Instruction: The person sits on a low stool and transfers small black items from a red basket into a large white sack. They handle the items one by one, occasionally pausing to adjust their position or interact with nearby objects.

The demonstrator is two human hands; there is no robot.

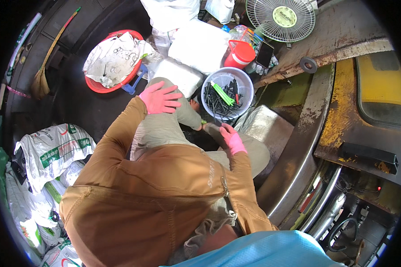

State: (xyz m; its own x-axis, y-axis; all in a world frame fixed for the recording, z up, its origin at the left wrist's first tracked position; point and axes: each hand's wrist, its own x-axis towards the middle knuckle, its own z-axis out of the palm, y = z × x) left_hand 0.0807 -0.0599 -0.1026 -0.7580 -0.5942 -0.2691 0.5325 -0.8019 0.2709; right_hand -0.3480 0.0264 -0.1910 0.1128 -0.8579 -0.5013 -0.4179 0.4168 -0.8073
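My left hand (160, 98), in a pink glove, lies with spread fingers on my left knee and holds nothing. My right hand (233, 139), also gloved in pink, is low beside my right leg, just below a pale round basket (205, 95). Its fingers are closed on a thin dark strip (215, 118) that points up toward the basket rim; the grip itself is partly hidden. Inside the basket lie many thin black pieces (217, 106), with a bright green bundle (223, 93) on top and a small red piece at the side.
A red basket (92, 84) with a white sack stands at far left. White sacks (200, 44), a red lidded jug (239, 54), a phone (265, 54) and a fan (283, 20) are ahead. A rusty metal machine (343, 115) borders my right; printed bags (58, 147) lie left.
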